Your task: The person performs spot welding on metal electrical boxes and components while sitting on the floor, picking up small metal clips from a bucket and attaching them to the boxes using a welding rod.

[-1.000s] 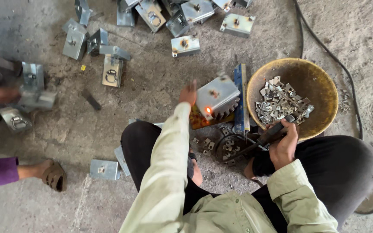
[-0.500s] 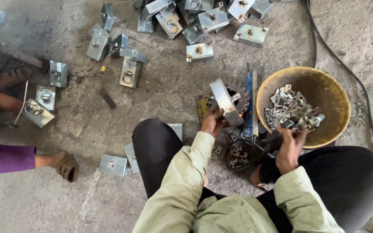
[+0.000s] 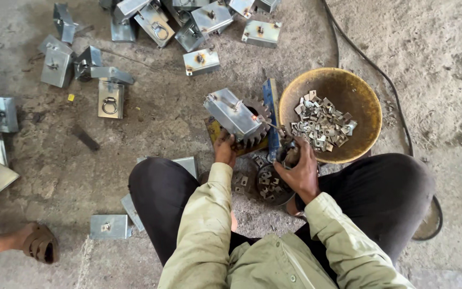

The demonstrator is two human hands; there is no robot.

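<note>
Grey metal boxes (image 3: 59, 65) lie scattered over the concrete floor (image 3: 445, 80), most clustered at the top, one flat plate (image 3: 109, 226) lower left. A black cable (image 3: 371, 64) curves past the right. Another person's sandalled foot (image 3: 37, 243) enters at bottom left.

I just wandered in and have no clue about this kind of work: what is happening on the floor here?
A person sits on the concrete floor. The left hand steadies a grey metal box resting on a toothed gear wheel. The right hand holds a welding tool whose tip glows orange against the box's edge. A yellow bowl of small metal pieces sits beside them, and many similar boxes lie scattered about. Another person's sandalled foot shows at lower left.
</note>
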